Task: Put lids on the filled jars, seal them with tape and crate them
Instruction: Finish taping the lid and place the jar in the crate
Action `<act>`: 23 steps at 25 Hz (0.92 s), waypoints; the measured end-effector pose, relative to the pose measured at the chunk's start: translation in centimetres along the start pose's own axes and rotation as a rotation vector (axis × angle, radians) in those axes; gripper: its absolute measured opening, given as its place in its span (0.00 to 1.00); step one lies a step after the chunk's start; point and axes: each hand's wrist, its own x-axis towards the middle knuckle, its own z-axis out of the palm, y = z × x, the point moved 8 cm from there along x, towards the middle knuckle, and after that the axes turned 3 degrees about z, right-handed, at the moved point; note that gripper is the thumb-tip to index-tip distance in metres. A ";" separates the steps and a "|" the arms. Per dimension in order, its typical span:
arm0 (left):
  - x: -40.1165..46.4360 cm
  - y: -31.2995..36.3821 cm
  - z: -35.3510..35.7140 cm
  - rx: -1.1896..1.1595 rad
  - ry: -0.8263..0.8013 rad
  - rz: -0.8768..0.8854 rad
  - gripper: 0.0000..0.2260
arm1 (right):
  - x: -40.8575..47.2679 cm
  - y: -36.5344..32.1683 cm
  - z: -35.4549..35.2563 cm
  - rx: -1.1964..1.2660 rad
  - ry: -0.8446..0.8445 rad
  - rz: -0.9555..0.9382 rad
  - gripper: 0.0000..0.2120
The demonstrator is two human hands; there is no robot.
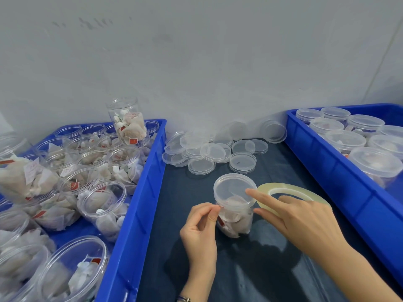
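Note:
A clear jar (234, 219) filled with tea bags stands on the dark table with a clear lid (233, 189) on it. My left hand (199, 232) pinches something at the jar's left side just under the lid, probably a tape end; the tape itself is too clear to see. My right hand (301, 219) holds the roll of clear tape (290, 189) to the right of the jar, with the index finger pressing on the lid's right edge.
A blue crate (139, 192) on the left holds several open filled jars. A blue crate (322, 158) on the right holds several lidded jars. A heap of loose clear lids (213, 151) lies behind the jar against the grey wall.

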 end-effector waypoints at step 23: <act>4.8 -1.3 8.0 0.467 -0.703 0.017 0.29 | 3.1 2.4 3.1 -0.078 -0.058 0.063 0.21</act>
